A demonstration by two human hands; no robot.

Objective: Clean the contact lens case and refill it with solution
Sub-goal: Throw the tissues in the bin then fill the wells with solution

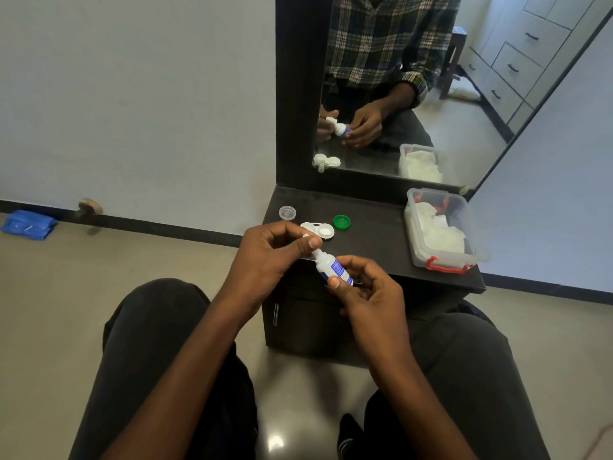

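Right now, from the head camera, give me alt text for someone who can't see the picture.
A seated person holds a small white solution bottle in the right hand while the left hand pinches its cap. Behind on the dark table lie the open white lens case, a green cap, a clear cap and a plastic box.

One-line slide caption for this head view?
Right hand holds the solution bottle while left hand pinches its cap; open lens case waits on the dark table.

Right hand (360,287) grips solution bottle (331,267) just before the lens case (320,230); left hand (272,250) pinches its cap; green lid (341,222) beside the case
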